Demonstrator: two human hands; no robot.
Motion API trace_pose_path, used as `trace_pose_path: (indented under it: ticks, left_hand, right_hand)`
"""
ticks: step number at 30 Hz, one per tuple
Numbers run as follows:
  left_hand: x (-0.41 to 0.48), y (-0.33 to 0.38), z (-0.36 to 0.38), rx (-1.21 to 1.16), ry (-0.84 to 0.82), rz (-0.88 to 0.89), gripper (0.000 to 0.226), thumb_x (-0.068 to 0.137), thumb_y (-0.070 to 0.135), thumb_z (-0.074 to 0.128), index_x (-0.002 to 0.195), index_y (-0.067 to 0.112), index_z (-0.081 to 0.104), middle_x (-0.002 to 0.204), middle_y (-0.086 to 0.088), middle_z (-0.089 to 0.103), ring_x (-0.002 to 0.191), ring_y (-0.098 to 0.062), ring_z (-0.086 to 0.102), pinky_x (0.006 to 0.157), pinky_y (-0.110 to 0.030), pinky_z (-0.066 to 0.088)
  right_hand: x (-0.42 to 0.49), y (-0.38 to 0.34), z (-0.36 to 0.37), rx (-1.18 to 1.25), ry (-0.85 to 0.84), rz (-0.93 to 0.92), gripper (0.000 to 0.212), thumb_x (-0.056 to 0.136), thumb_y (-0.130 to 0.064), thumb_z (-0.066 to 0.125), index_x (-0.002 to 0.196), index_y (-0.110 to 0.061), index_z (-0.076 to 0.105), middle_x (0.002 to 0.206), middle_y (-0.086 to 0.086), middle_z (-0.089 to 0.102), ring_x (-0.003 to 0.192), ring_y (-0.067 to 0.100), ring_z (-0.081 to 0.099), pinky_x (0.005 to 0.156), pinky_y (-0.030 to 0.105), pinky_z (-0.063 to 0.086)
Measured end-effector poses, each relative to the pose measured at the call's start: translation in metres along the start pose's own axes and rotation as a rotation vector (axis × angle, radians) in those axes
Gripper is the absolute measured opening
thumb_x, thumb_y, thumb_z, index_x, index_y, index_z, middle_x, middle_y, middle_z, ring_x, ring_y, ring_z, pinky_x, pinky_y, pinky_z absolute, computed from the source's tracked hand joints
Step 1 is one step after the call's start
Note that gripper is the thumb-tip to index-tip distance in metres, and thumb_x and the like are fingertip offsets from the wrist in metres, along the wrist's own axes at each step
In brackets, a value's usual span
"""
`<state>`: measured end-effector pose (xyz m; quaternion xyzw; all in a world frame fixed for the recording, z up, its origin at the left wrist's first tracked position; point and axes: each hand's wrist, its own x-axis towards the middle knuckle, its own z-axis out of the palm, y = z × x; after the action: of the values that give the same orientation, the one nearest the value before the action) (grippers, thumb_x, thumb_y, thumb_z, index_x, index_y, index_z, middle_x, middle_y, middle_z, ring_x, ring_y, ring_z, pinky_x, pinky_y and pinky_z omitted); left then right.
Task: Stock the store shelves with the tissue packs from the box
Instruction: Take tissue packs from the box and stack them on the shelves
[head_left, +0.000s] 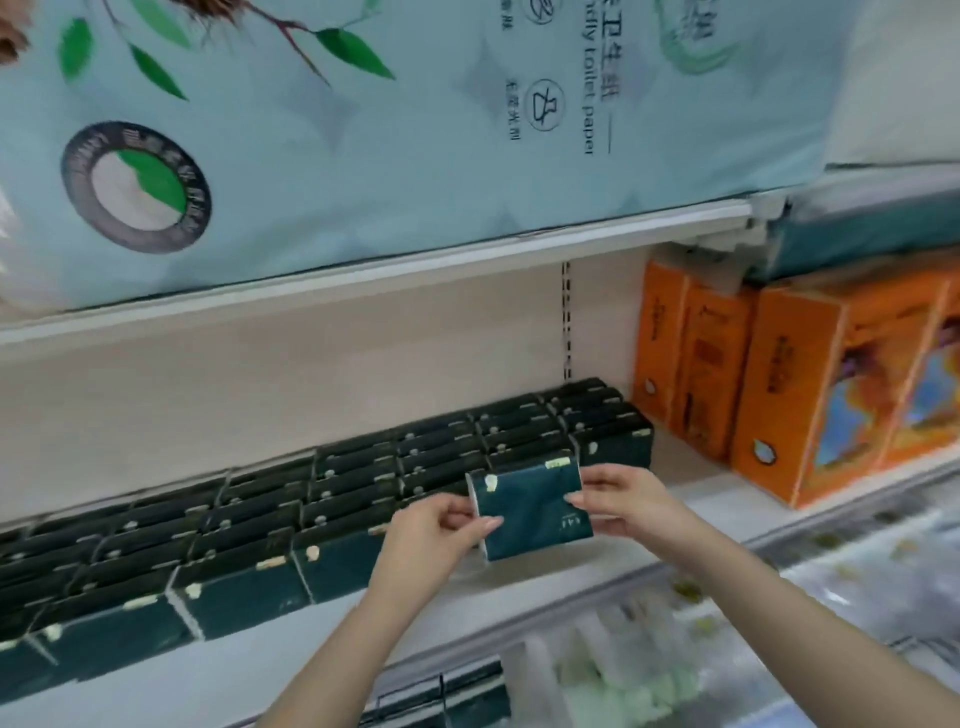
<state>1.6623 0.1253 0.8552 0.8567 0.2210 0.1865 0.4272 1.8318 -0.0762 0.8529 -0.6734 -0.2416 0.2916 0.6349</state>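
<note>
Step in hand: placing a single tissue pack (535, 512) into the front row. Judged mid-placement, not yet set down.
Location of pack: in the air at the front of the shelf (597, 571), just before the stocked rows (311, 493), over a gap at the right end of the front row.
Left hand (436, 525): pinches the pack's left end, thumb across the front face.
Right hand (623, 499): pinches the pack's right edge, a fingertip on the front face.
Pack appearance: small, flat, soft-wrapped, dark green. It has a pale mark at the upper left corner, a pale label on the top edge and faint pale print low on the right. A white seam shows at the left end. Its long edge runs about parallel with the rows.
Handling, as judged: light and yielding; a hard squeeze would dent it.
Stock on shelf: matching dark green packs stand on edge, several rows deep, touching one another.
Progress, as judged: well along. The shelf is largely filled and the front right slot is open.
Next move calls for: lowering the pack upright into the gap, face forward and flush with its neighbours, then letting go with both hands.
Risk: nudging the neighbouring packs out of line.
Source box: not in view.
Neighbours: orange tissue boxes (810, 389) to the right, apart from the green rows; a large toilet paper pack (311, 130) on the level above.
</note>
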Motion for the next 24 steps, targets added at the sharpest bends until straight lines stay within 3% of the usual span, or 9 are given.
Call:
trace_pose_path:
  ticks: [3,6,10,12,16,20,24]
  left_hand:
    - [0.018,0.012,0.023,0.084,-0.011,0.025,0.032,0.078,0.054,0.081,0.092,0.026,0.076,0.078,0.014,0.075,0.076,0.001,0.07,0.077,-0.025,0.058]
    - [0.028,0.014,0.036,0.144,-0.002,0.022,0.036,0.077,0.056,0.08,0.093,0.024,0.079,0.073,0.016,0.074,0.07,0.006,0.068,0.067,-0.014,0.054]
    - [0.035,0.009,0.043,0.205,0.006,0.027,0.033,0.08,0.052,0.079,0.095,0.023,0.081,0.066,0.019,0.07,0.065,0.005,0.066,0.057,-0.004,0.043]
    - [0.037,0.006,0.045,0.24,0.02,0.027,0.034,0.081,0.051,0.079,0.096,0.021,0.082,0.073,0.013,0.072,0.067,0.0,0.066,0.057,-0.007,0.044]
    - [0.042,0.003,0.05,0.354,0.041,0.015,0.04,0.083,0.057,0.075,0.089,0.018,0.08,0.083,0.002,0.075,0.08,-0.012,0.067,0.071,-0.026,0.054]
    - [0.043,0.002,0.048,0.512,0.038,-0.019,0.044,0.084,0.066,0.067,0.07,0.024,0.065,0.078,0.006,0.066,0.078,-0.015,0.064,0.065,-0.025,0.049]
    - [0.042,0.0,0.052,0.574,0.032,-0.034,0.053,0.086,0.066,0.063,0.058,0.024,0.049,0.068,0.008,0.055,0.07,-0.015,0.057,0.057,-0.026,0.036]
  right_hand:
    - [0.003,0.007,-0.017,0.035,0.077,-0.003,0.026,0.088,-0.006,0.071,0.114,-0.008,0.068,0.103,0.007,0.077,0.096,0.021,0.074,0.073,0.027,0.058]
    - [0.009,0.015,-0.023,0.044,0.116,-0.009,0.021,0.089,-0.001,0.068,0.109,-0.01,0.068,0.098,0.004,0.078,0.09,0.019,0.075,0.067,0.023,0.058]
    - [0.018,0.023,-0.023,-0.087,0.151,-0.02,0.022,0.091,-0.005,0.067,0.109,-0.018,0.067,0.101,0.0,0.077,0.094,0.019,0.073,0.081,0.033,0.061]
    - [0.022,0.026,-0.023,-0.188,0.155,-0.028,0.022,0.092,-0.009,0.067,0.11,-0.023,0.066,0.099,-0.004,0.076,0.091,0.017,0.072,0.078,0.03,0.058]
    - [0.031,0.025,-0.019,-0.309,0.147,-0.066,0.023,0.093,-0.007,0.063,0.105,-0.026,0.068,0.092,-0.011,0.073,0.086,0.005,0.07,0.068,0.02,0.056]
    - [0.038,0.027,-0.014,-0.434,0.16,-0.096,0.023,0.092,-0.01,0.064,0.112,-0.02,0.069,0.107,-0.006,0.071,0.102,0.013,0.066,0.091,0.034,0.055]
    - [0.04,0.032,-0.013,-0.513,0.209,-0.083,0.026,0.09,-0.017,0.068,0.116,-0.02,0.068,0.11,-0.006,0.07,0.104,0.016,0.065,0.094,0.036,0.053]
